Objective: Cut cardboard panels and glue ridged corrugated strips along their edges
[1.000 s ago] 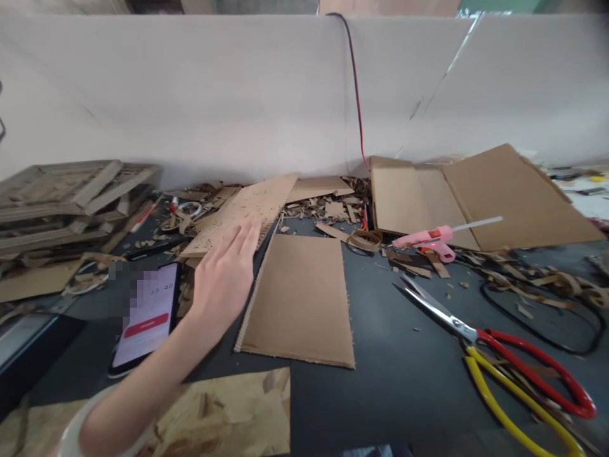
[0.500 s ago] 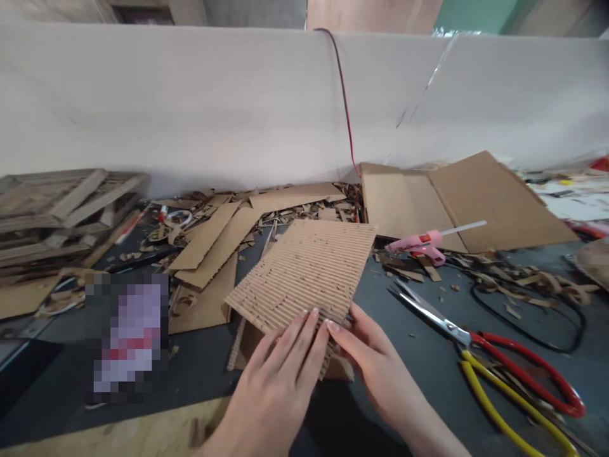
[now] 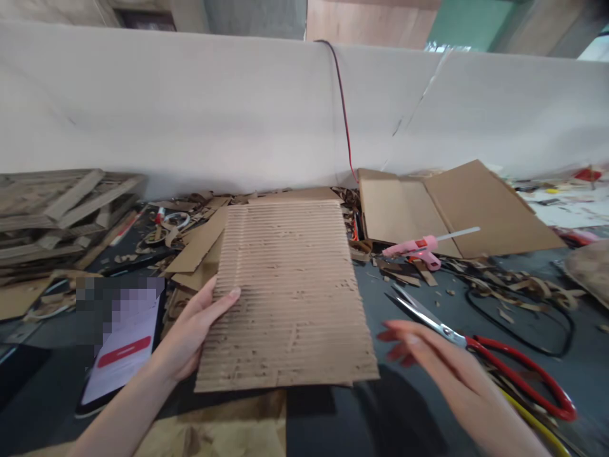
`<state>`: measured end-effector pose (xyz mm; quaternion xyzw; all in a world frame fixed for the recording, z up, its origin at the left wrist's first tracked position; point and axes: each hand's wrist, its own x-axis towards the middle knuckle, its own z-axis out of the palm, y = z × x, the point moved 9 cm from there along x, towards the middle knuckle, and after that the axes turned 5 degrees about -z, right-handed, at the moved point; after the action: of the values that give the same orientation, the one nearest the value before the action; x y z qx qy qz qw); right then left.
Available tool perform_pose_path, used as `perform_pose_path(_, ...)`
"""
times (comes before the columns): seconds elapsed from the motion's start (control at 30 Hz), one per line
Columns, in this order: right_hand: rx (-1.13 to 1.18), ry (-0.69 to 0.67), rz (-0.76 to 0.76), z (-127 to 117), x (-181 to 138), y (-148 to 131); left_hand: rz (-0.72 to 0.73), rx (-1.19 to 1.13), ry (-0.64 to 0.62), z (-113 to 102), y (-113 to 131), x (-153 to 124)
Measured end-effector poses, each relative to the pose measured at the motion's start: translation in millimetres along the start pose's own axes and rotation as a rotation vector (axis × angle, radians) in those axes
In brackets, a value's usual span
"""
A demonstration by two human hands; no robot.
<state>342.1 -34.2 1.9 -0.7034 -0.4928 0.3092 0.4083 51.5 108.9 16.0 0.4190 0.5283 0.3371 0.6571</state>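
A ribbed, stripped corrugated cardboard sheet (image 3: 290, 298) is lifted in front of me above the dark table (image 3: 409, 393). My left hand (image 3: 190, 333) grips its left edge, thumb on top. My right hand (image 3: 428, 362) hovers to the right of the sheet, fingers spread and blurred, holding nothing, just over the blades of the red and yellow scissors (image 3: 499, 368).
A pink glue gun (image 3: 419, 246) lies beside flat cardboard panels (image 3: 451, 203). A phone (image 3: 121, 346) lies at the left near stacked cardboard strips (image 3: 57, 209). Scraps litter the back. A black cable (image 3: 533, 317) loops at right. A white partition (image 3: 238, 108) closes the back.
The ribbed sheet was pulled from the left pile to the middle and lifted. My left hand shifted to its left edge; my right hand let go and moved right.
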Motion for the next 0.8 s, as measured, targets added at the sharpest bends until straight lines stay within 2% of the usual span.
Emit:
perform_pose_path(0.1,-0.497,0.240,-0.065,-63.1,-18.0,48.6,-0.004,-0.107,0.205,-26.2,2.6,2.0)
perform_pose_path(0.17,-0.715,0.251,-0.088,-87.2,-28.1,83.2,-0.002,-0.137,0.259,-34.6,4.9,3.2)
perform_pose_path(0.27,-0.818,0.210,-0.084,-101.7,-34.4,116.8,0.033,-0.154,0.261,-37.0,7.2,4.6)
perform_pose_path(0.43,-0.900,0.159,-0.103,-97.1,-27.8,108.4,0.000,-0.155,0.284,-39.8,-1.9,3.1)
perform_pose_path(0.63,-0.916,0.005,0.033,-91.0,-16.5,101.8,-0.001,-0.100,0.243,-37.0,-6.1,6.3)
perform_pose_path(0.73,-0.838,0.018,0.066,-90.2,-17.5,103.3,0.009,-0.078,0.269,-38.3,-5.6,5.5)
perform_pose_path(0.8,-0.815,0.096,0.106,-97.1,-22.1,103.7,0.010,-0.095,0.269,-37.8,-5.0,5.0)
